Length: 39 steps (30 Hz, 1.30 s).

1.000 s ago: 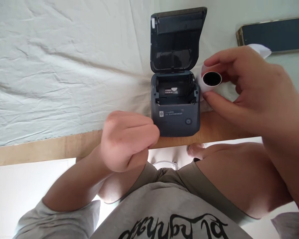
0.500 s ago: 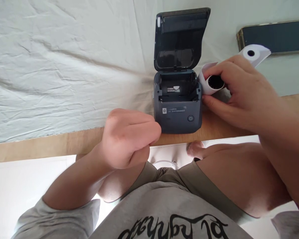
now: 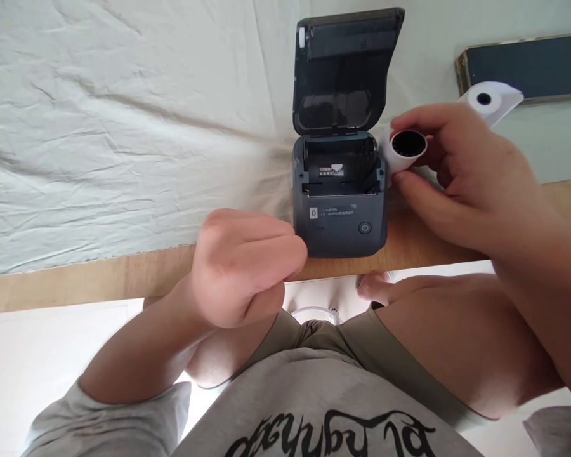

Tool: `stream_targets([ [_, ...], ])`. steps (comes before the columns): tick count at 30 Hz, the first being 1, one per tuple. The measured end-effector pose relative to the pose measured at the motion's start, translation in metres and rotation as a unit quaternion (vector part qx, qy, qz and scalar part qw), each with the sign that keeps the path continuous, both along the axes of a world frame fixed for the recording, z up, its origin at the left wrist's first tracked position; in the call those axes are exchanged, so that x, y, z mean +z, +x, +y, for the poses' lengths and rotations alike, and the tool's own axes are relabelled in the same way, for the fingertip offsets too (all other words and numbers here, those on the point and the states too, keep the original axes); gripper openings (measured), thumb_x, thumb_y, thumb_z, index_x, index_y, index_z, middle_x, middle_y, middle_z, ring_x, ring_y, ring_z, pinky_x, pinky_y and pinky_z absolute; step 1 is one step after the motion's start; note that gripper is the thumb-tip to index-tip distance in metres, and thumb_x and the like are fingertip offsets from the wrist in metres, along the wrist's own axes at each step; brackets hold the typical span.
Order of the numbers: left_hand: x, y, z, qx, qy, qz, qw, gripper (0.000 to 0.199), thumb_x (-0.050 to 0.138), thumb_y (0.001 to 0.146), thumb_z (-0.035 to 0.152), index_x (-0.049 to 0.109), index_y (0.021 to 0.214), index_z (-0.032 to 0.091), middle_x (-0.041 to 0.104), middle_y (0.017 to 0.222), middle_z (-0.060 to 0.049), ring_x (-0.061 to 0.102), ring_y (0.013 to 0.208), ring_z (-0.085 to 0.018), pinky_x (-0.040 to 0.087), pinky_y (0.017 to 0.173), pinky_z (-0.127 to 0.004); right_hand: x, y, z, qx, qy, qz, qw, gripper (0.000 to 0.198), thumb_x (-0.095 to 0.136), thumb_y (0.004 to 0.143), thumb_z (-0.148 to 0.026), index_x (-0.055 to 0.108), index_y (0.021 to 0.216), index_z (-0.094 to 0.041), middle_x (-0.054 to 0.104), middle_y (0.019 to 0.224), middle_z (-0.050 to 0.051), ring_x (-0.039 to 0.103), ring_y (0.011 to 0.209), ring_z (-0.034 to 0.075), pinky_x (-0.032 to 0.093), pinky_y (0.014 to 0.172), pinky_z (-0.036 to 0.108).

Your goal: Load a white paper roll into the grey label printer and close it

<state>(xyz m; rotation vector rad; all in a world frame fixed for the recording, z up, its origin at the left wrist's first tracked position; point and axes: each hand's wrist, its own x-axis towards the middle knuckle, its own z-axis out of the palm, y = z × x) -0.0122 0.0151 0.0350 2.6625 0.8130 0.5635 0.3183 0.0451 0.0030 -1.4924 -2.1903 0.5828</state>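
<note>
One roll [image 3: 401,164], pinched in your right hand [image 3: 478,174], shifted, remaining outside the printer [image 3: 337,231] leftward; your left hand [image 3: 245,266] was clenched.

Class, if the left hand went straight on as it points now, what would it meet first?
Probably the dark printer: the left hand overlaps its near left corner in view. Depth is unclear, so it might pass above.

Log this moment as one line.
left hand: closed fist beside printer | right hand: holding white roll by printer's right side | lid: open | second roll: beside phone
</note>
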Motion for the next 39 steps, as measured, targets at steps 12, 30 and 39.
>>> stream_targets([
  [12,-0.006,-0.001,0.001,-0.002,-0.038,-0.002,0.999,0.034,0.052,0.085,0.006,0.028,0.073,0.028,0.038,0.061,-0.003,0.037,0.05,-0.027,0.036,0.055,-0.046,-0.01,0.006,0.005,0.043,0.032,0.03,0.998,0.052,0.07,0.101,-0.036,0.069,0.153,-0.034,0.074,0.138,0.005,0.074,0.121,0.016,0.066,0.101,0.039],
  [30,-0.032,0.017,-0.007,0.126,-0.074,-0.006,0.989,0.089,0.101,0.096,0.052,0.058,0.171,0.035,0.039,0.197,-0.019,0.061,0.171,-0.052,0.076,0.118,-0.064,0.001,-0.003,-0.005,-0.038,0.056,0.024,0.997,0.053,0.076,0.103,-0.035,0.067,0.155,-0.033,0.075,0.125,0.001,0.052,0.082,0.002,0.056,0.081,0.027],
  [39,-0.022,0.023,-0.001,0.178,-0.083,0.033,0.98,0.065,0.107,0.091,0.057,0.071,0.141,0.035,0.053,0.193,-0.009,0.087,0.136,-0.045,0.079,0.074,-0.046,-0.005,0.005,-0.002,0.003,0.022,0.002,1.0,0.058,0.069,0.109,-0.046,0.06,0.165,-0.033,0.074,0.14,0.006,0.073,0.121,0.018,0.067,0.104,0.045],
])
